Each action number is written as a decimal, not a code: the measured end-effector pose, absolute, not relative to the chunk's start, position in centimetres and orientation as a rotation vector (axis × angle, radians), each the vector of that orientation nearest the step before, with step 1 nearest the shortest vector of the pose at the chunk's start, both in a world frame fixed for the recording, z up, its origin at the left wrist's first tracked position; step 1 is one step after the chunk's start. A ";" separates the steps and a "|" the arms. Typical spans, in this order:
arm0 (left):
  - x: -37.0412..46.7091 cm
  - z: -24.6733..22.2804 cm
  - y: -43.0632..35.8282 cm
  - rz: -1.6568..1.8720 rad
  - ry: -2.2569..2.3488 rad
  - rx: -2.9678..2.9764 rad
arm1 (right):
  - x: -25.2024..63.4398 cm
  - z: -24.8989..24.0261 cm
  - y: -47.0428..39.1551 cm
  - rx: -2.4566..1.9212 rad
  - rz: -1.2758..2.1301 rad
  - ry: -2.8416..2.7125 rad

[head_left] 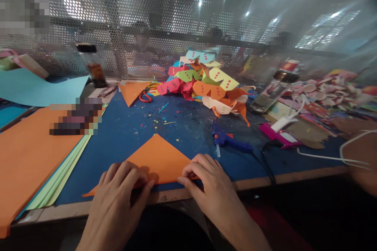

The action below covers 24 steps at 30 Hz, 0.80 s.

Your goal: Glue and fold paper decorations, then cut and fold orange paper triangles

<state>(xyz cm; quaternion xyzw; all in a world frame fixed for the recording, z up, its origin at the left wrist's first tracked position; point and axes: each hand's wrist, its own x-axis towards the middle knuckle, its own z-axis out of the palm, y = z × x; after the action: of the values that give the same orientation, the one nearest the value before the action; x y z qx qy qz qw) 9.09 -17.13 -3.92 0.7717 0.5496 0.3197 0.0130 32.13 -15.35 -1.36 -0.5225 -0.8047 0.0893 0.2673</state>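
Note:
An orange sheet of paper (160, 157), folded into a triangle, lies at the table's near edge with its point facing away from me. My left hand (119, 188) is closed on the left part of its near edge, thumb below and fingers curled over. On the right part of the same edge, my right hand (207, 184) pinches the paper between thumb and fingers. Beyond my right hand a blue glue gun (231, 141) rests on the table, its cord running toward the near edge.
Stacked orange and green paper (38, 145) fills the left side, with a light blue sheet (41, 88) behind. A heap of folded coloured paper pieces (206, 82) stands at the back. Bottles (96, 68), red-handled scissors (145, 97), a pink power strip (279, 136) and another person's arm (361, 157) surround the workspace.

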 end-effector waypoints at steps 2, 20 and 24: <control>8.9 -3.9 -17.2 0.979 1.729 2.394 | 32.3 -1.4 -15.3 -1.406 0.252 -2.164; 6.0 -4.5 -17.1 0.934 1.686 2.402 | 34.1 -1.9 -15.2 -1.434 0.276 -2.130; 6.1 -4.3 -17.5 0.933 1.733 2.319 | 34.0 -1.9 -15.1 -1.441 0.283 -2.126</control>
<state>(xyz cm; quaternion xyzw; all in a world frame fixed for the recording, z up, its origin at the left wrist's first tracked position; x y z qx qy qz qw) 6.14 -17.46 -4.35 0.7615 0.5691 0.3063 0.0502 34.05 -15.13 -1.94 -0.5360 -0.7910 0.1052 0.2755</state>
